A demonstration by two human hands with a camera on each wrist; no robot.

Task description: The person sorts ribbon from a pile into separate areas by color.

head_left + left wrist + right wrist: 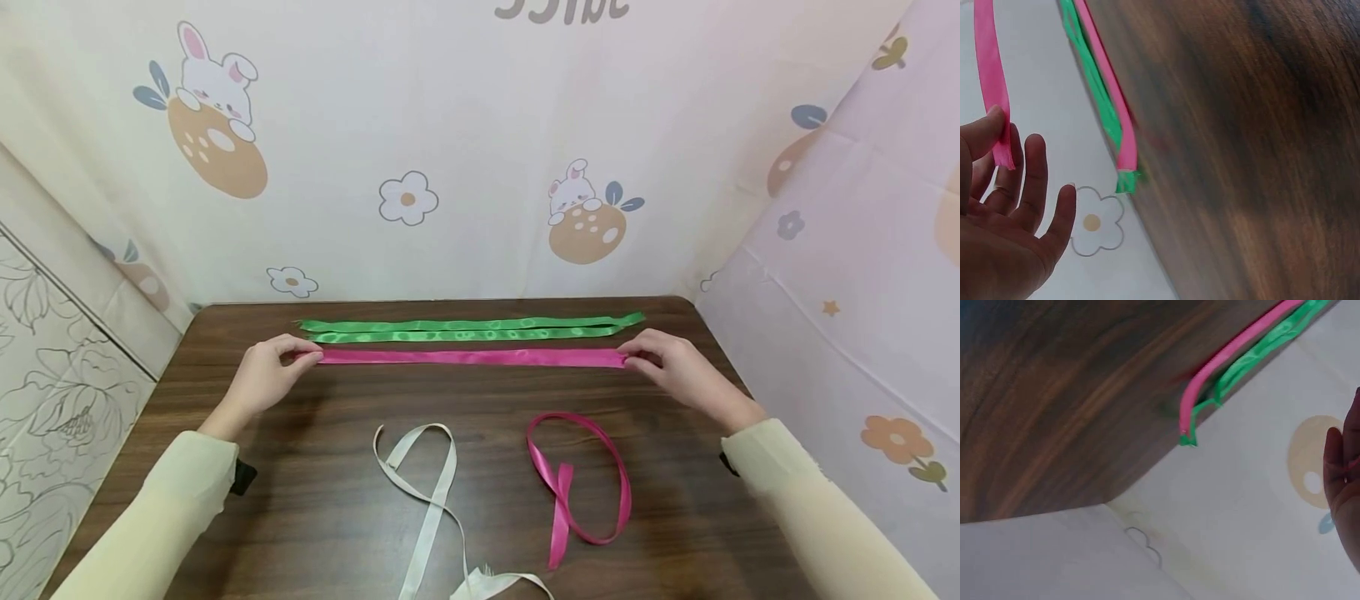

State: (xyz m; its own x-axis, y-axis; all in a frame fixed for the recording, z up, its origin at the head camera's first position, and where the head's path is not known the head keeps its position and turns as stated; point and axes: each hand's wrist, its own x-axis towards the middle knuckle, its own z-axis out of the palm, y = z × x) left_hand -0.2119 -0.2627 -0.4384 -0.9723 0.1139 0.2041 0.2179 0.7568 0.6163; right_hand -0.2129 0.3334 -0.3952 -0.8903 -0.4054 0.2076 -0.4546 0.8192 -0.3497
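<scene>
A pink ribbon (472, 357) stretches straight from side to side in the head view. My left hand (270, 375) pinches its left end between thumb and fingertip, and my right hand (682, 371) pinches the right end. The left wrist view shows the held ribbon (990, 56) under the thumb, the other fingers spread loosely. Just beyond lies a green ribbon (405, 337) in two parallel strips. Both wrist views show a pink strip (1105, 72) running along the green one. Only part of my right hand (1349, 481) enters the right wrist view.
Nearer on the brown wooden table (300, 500), a white ribbon (427, 525) lies in a loose loop, its lower part cut off by the frame. To its right rests a looped pink ribbon (561, 508). A patterned curtain (480, 108) hangs behind the table's far edge.
</scene>
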